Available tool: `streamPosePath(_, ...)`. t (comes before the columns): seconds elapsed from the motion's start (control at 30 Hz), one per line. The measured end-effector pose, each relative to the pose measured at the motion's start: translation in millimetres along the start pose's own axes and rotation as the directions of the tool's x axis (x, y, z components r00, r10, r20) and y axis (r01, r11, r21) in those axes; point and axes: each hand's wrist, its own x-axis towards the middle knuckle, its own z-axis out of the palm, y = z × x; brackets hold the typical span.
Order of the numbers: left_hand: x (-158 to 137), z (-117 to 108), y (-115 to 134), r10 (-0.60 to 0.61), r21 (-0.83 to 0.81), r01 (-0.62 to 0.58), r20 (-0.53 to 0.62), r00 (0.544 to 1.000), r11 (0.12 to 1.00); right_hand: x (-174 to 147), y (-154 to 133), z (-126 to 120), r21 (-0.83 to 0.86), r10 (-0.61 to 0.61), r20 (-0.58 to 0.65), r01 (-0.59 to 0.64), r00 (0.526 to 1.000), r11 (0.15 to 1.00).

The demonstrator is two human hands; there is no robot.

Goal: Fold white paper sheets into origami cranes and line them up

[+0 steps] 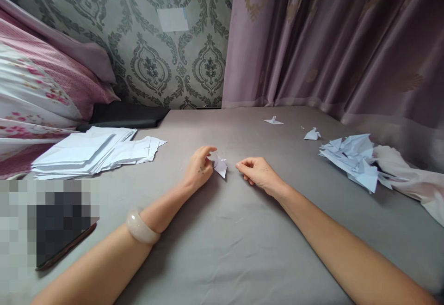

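Near the middle of the grey sheet, a small folded white paper piece (220,167), with points like an origami bird, sits right beside the fingers of my left hand (199,170). That hand is half curled, with a gap between the index finger and the thumb. Whether its fingertips touch the paper, I cannot tell. My right hand (258,173) is a short way to the right of the paper, apart from it. Its thumb and index finger are pinched together, and nothing shows between them. A pale bangle (142,227) is around my left wrist.
White paper sheets (86,150) are stacked at left, before a black flat object (128,114). A dark flat device (65,231), partly pixelated, lies front left. Folded papers (352,159) are piled at right beside pale cloth (409,175). Two paper birds stand farther back, one nearer (312,134).
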Motion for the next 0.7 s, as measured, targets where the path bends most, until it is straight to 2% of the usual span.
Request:
streamPosePath(0.1,9,-3,-10,0.118,0.026,-0.123,0.137,0.983,0.992,1,4,0,-0.066,-0.068,0.002,0.068,0.998,0.995)
streamPosePath(0.17,12,-4,-14,0.155,0.06,-0.172,0.219,0.963,0.983,1,6,0,-0.119,-0.107,0.003,0.107,0.994,0.987)
streamPosePath(0.27,8,-5,-15,0.144,0.185,-0.187,0.223,0.964,0.965,0,6,-2,-0.186,-0.128,-0.022,0.122,0.991,0.975)
streamPosePath(0.33,2,-6,-11,0.088,0.261,-0.136,0.188,0.978,0.956,-1,4,-5,-0.224,-0.143,-0.051,0.128,0.988,0.966)
streamPosePath(0.43,-10,-9,5,-0.082,0.26,0.037,0.163,0.983,0.965,0,3,-10,-0.283,-0.174,-0.098,0.14,0.98,0.949)
streamPosePath(0.5,-15,-10,18,-0.211,0.167,0.179,0.197,0.957,0.969,2,4,-12,-0.313,-0.209,-0.122,0.162,0.97,0.936)
streamPosePath(0.57,-19,-10,28,-0.286,0.062,0.28,0.257,0.923,0.958,5,7,-12,-0.335,-0.25,-0.135,0.193,0.959,0.922)
streamPosePath(0.63,-19,-9,32,-0.318,0.015,0.326,0.261,0.912,0.945,7,10,-10,-0.344,-0.287,-0.13,0.228,0.949,0.911)
streamPosePath(0.7,-16,-7,29,-0.295,0.009,0.299,0.194,0.936,0.954,9,14,-7,-0.337,-0.316,-0.101,0.266,0.943,0.903)
